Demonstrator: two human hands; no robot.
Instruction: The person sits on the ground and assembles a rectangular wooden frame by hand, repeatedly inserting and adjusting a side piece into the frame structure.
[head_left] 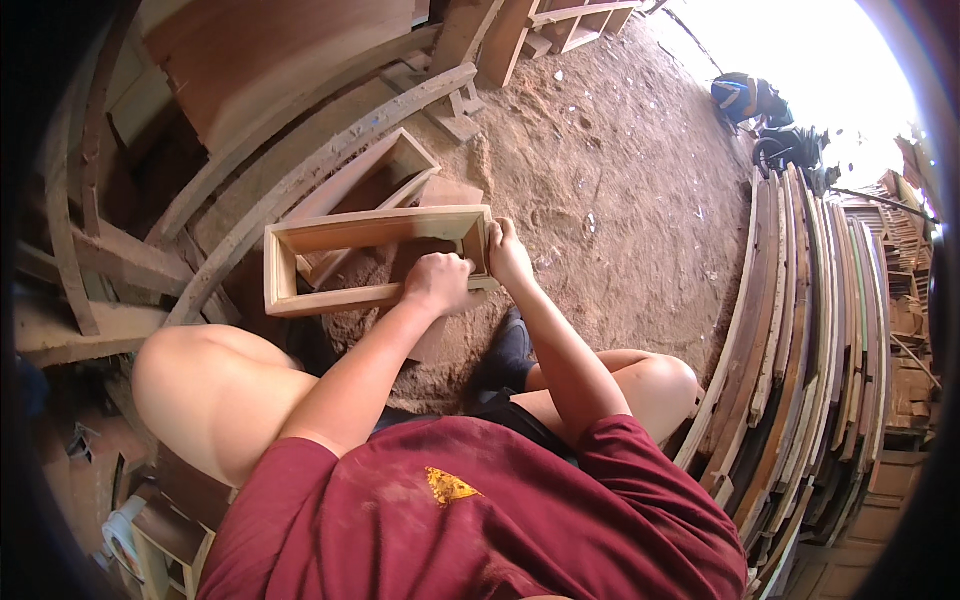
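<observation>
In front of my bent knees, a pale wooden box frame (pixel 365 296) lies tilted, long and rectangular, with its inside showing. My right hand (pixel 511 255) grips the outer face of its right end, fingers bent over the edge. Over the near rail by that same end is my left hand (pixel 440 284), closed, its knuckles up and its fingertips reaching inside. Whatever those fingers hold is hidden. Behind the frame rests a second wooden box (pixel 410 160), partly covered by it. A flat piece of wood (pixel 452 192) lies beside them.
Curved-looking wooden beams (pixel 330 165) run along the left. More wooden frames (pixel 560 25) stand at the far side. Stacked long boards (pixel 790 330) line the right. Sandy, dusty ground (pixel 620 200) stretches between. A dark wheeled vehicle (pixel 785 148) is at the far right.
</observation>
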